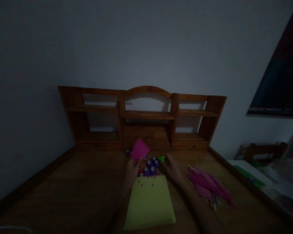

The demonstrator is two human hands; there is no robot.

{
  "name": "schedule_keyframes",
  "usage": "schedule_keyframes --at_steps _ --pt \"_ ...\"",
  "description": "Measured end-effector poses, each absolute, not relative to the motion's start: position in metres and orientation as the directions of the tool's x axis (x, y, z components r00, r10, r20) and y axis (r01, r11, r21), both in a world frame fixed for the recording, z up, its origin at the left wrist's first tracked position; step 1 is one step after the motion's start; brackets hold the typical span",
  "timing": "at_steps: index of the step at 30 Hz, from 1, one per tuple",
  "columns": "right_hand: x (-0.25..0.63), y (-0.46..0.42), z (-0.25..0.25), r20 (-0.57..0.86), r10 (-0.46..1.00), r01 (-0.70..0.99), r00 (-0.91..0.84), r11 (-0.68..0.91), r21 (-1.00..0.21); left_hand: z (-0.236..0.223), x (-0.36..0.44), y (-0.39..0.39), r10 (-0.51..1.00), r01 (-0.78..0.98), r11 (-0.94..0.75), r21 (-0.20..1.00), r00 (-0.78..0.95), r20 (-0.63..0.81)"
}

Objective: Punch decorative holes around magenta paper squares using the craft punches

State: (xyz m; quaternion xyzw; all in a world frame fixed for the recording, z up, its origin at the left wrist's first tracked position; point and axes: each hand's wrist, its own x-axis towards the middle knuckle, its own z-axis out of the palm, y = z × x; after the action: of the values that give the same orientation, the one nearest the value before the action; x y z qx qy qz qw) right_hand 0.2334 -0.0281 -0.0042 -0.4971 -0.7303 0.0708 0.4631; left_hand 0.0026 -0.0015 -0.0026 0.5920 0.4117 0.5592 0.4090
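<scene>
My left hand is closed on a pink square of paper with small holes along its edges, holding it up above the desk. My right hand pinches a small green punch at its fingertips. Between the hands sit several small purple punches. A yellow sheet lies flat in front of them, with tiny pink paper dots scattered on its far end.
A pile of pink paper strips lies to the right on the wooden desk. A wooden shelf unit stands at the desk's back. A chair and another table with things stand at the far right. The room is dim.
</scene>
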Motion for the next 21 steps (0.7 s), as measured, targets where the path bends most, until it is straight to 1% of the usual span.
schedule_keyframes --at_steps 4,8,11,16,21 --pt "0.234 -0.027 -0.006 0.618 0.785 0.646 -0.05 0.497 -0.58 -0.006 0.004 0.002 0.95 -0.089 -0.309 0.947 0.027 0.312" --pt "0.234 -0.027 -0.004 0.625 0.78 0.644 -0.007 0.482 -0.594 -0.009 0.005 0.005 0.971 -0.257 -0.212 0.943 0.049 0.232" --pt "0.233 -0.027 -0.002 0.622 0.782 0.646 0.035 0.457 -0.611 -0.005 0.003 0.001 0.979 -0.35 -0.142 0.926 0.089 0.184" --pt "0.229 -0.028 -0.005 0.594 0.803 0.615 0.046 0.446 -0.651 0.003 0.002 -0.005 0.985 -0.407 -0.055 0.912 0.126 0.116" --pt "0.22 -0.032 -0.006 0.545 0.834 0.566 0.083 0.411 -0.715 -0.001 0.003 -0.004 0.966 -0.409 -0.02 0.912 0.229 0.124"
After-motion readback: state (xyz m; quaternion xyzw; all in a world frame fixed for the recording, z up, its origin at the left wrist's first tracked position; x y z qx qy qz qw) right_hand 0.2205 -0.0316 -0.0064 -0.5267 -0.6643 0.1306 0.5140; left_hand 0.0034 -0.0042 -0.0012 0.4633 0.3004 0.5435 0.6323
